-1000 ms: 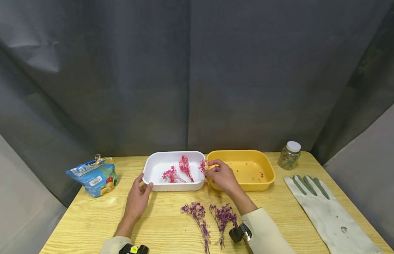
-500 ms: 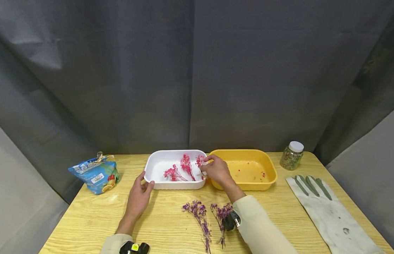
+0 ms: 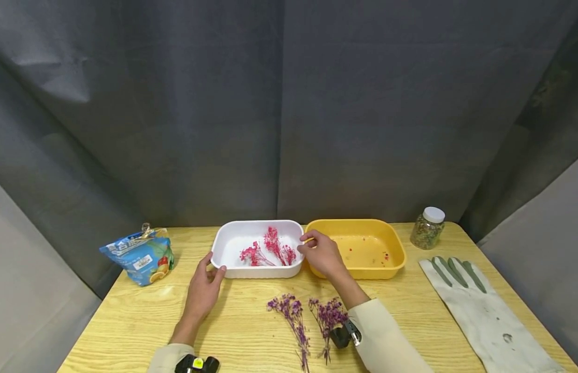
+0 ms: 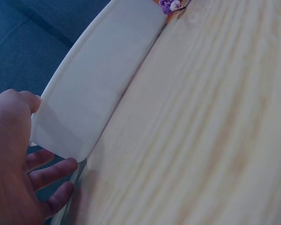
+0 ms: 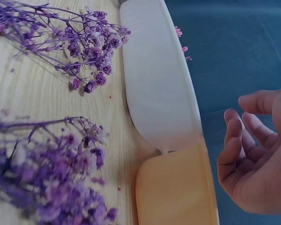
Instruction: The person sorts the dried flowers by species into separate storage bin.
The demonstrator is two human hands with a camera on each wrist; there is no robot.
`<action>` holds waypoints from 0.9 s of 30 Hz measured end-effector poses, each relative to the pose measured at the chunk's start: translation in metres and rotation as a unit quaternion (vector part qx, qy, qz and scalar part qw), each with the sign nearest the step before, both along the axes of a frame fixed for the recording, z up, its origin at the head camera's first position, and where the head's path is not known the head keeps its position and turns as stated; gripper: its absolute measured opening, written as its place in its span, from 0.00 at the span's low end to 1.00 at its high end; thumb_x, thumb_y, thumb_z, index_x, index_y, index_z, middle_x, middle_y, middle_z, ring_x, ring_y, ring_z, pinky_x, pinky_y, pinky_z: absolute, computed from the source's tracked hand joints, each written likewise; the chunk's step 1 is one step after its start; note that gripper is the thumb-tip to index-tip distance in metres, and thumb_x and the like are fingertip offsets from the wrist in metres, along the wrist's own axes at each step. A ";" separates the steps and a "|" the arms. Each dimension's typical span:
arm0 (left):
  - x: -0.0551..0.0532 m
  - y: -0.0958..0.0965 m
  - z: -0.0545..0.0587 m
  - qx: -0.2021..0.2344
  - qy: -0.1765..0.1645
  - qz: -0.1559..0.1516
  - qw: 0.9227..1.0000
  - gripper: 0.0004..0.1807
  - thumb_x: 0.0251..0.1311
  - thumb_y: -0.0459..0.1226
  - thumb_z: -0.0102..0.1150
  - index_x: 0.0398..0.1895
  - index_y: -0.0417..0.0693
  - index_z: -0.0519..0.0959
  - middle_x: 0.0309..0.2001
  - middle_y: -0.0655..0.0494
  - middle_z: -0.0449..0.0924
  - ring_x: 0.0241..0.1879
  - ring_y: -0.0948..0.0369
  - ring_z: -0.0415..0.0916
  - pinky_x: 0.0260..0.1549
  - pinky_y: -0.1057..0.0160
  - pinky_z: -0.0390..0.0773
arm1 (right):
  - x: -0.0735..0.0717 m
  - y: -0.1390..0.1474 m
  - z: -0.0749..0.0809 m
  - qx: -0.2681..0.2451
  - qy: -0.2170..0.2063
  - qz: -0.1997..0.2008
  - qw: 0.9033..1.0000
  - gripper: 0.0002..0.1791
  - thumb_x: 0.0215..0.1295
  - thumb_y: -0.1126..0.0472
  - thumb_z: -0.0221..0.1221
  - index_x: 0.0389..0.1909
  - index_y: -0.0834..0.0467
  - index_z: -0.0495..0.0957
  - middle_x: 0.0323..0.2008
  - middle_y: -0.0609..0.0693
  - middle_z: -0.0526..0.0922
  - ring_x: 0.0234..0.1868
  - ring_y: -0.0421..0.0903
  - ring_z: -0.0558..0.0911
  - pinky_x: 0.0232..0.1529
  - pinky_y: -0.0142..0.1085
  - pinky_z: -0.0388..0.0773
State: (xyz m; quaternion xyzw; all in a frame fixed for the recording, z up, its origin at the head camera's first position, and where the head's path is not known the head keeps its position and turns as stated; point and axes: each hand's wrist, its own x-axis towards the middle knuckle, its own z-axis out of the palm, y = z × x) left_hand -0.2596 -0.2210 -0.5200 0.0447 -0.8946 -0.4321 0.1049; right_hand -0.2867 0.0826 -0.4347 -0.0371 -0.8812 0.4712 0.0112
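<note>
A white tray holds several sprigs of pink dried baby's breath, their stems pointing towards the front. At its front left corner rests my left hand, touching the rim with the thumb while the other fingers lie relaxed by the end wall. My right hand hovers over the place where the white tray meets the yellow tray. Nothing is between its loosely bent fingers, as the right wrist view shows. Small red bits lie scattered in the yellow tray.
Two bunches of purple dried flowers lie before the trays. At the left stands a blue clipped bag. A lidded jar and a white glove with green fingertips are at the right. A dark curtain hangs behind.
The right hand has brought a pink sprig from the yellow tray's edge into the white tray, let go and drawn slightly back right. My left hand has stayed at the white tray's corner.
</note>
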 end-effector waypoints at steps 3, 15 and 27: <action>0.000 -0.001 0.000 0.004 -0.003 0.000 1.000 0.39 0.67 0.58 0.49 0.75 0.52 0.54 0.70 0.48 0.64 0.54 0.52 0.77 0.52 0.49 0.75 | 0.008 0.006 -0.001 0.009 0.024 0.012 1.000 0.12 0.62 0.54 0.62 0.44 0.53 0.80 0.38 0.50 0.83 0.37 0.46 0.79 0.33 0.33 0.73; 0.001 0.000 -0.001 0.024 0.004 -0.004 1.000 0.35 0.69 0.53 0.50 0.74 0.53 0.54 0.68 0.47 0.67 0.55 0.51 0.78 0.53 0.48 0.75 | 0.044 0.028 -0.016 -0.029 0.067 0.030 0.997 0.11 0.59 0.59 0.64 0.43 0.53 0.80 0.33 0.47 0.82 0.31 0.44 0.76 0.29 0.32 0.71; 0.001 0.003 0.000 0.023 0.003 0.000 1.000 0.35 0.70 0.52 0.48 0.75 0.53 0.53 0.68 0.48 0.65 0.55 0.51 0.76 0.53 0.50 0.72 | 0.070 0.046 -0.025 -0.020 0.067 0.039 0.997 0.10 0.63 0.56 0.63 0.44 0.52 0.80 0.34 0.45 0.82 0.34 0.41 0.77 0.34 0.31 0.73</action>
